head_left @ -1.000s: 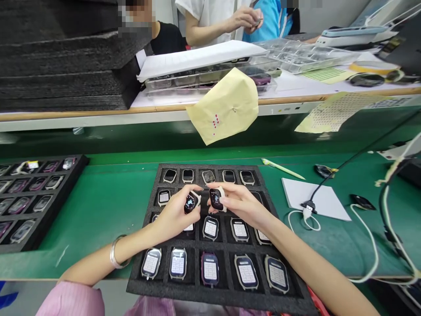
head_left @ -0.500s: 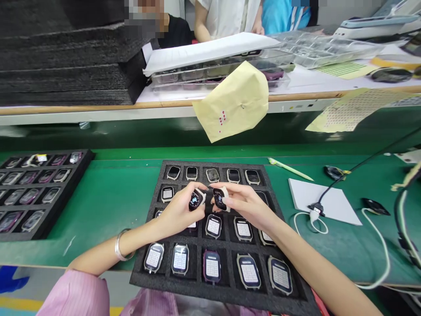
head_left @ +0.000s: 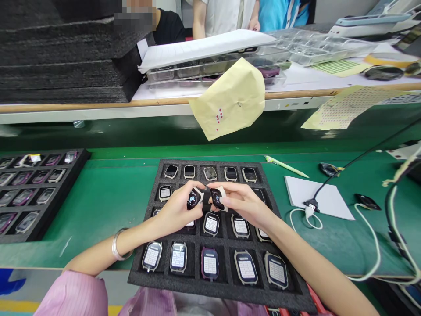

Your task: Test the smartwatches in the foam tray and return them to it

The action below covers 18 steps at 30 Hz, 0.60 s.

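Above the middle of a black foam tray (head_left: 226, 287), my left hand (head_left: 179, 204) is closed on a smartwatch (head_left: 194, 198) with a lit dark face. Close beside it, my right hand (head_left: 241, 197) grips a second smartwatch (head_left: 217, 198), pale-cased, its thumb at the edge of the screen. The two watches are a little apart, faces turned up. Around and below my hands, strapless watches sit in the tray's compartments. The front rows, such as one purple-cased watch (head_left: 209, 263), show white lit screens; the back row, such as one watch (head_left: 210, 173), has dark screens. My hands cover some compartments.
A second foam tray (head_left: 66, 193) of watches lies at left. Right of my tray are a green pen (head_left: 286, 166), a white pad (head_left: 315, 197) and a white cable (head_left: 375, 245). A shelf (head_left: 171, 102) behind holds stacked black foam (head_left: 62, 66) and clear trays. People are beyond it.
The whole view has shifted slightly, so things appear a little farther left. Both hands keep their grip on the two watches, with hardly any movement between them.
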Tool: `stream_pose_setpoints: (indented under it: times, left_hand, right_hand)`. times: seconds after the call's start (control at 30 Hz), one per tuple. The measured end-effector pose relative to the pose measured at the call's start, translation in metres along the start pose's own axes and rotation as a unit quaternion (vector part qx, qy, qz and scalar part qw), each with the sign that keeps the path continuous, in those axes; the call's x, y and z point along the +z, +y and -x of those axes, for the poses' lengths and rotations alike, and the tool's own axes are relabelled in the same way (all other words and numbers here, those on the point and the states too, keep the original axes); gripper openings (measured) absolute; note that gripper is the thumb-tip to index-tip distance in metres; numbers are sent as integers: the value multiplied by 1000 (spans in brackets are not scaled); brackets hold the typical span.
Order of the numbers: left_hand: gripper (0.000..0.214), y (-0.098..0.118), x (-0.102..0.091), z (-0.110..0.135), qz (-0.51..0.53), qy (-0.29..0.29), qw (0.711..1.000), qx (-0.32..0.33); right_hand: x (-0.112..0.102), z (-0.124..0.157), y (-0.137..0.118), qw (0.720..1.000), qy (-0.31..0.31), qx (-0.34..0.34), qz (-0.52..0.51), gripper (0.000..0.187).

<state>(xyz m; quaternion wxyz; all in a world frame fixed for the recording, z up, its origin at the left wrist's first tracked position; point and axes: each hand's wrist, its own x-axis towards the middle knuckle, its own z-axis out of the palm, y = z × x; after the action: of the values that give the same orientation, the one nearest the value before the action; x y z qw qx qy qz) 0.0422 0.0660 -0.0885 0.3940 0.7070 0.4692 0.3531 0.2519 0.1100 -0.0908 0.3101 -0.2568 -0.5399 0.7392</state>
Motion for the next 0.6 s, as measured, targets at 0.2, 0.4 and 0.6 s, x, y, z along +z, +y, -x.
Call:
stream_pose_setpoints:
  times: [0.2, 0.4, 0.6]
  left_hand:
    - [30, 1, -1, 0, -3, -1, 1000, 7]
    - [32, 2, -2, 1, 5, 15, 1000, 1]
    - [30, 11, -7, 8, 20, 41, 999, 9]
  right_hand:
    - [0, 0, 0, 1000, 14, -3, 10, 36]
    - [0, 1, -4, 999, 35, -8, 18, 38]
    - [3, 9, -14, 999, 25, -26, 6, 41]
